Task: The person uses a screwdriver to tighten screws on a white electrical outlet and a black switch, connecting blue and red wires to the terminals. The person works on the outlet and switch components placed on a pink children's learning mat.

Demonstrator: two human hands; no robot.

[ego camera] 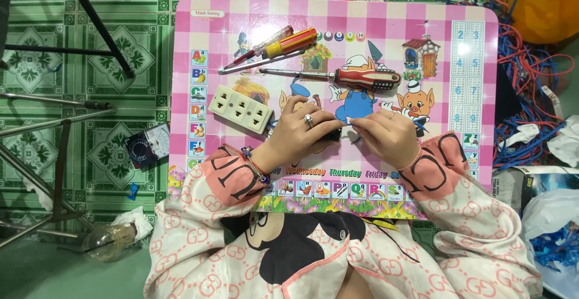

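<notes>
head view: both hands meet at the middle of the pink checked lap table point(464, 9). the left hand point(298, 133) is curled tight round a small black part point(332, 135), mostly hidden, and the right hand point(386, 135) pinches narrowly at a pale bit beside it. the work looks mid-way: the cream triple socket block point(241, 108) lies untouched just left of the hands, and two screwdrivers, yellow-handled point(271, 49) and red-and-black point(344, 77), rest on the far side. no container on the table; blue and red wires point(525, 76) pile up at right.
</notes>
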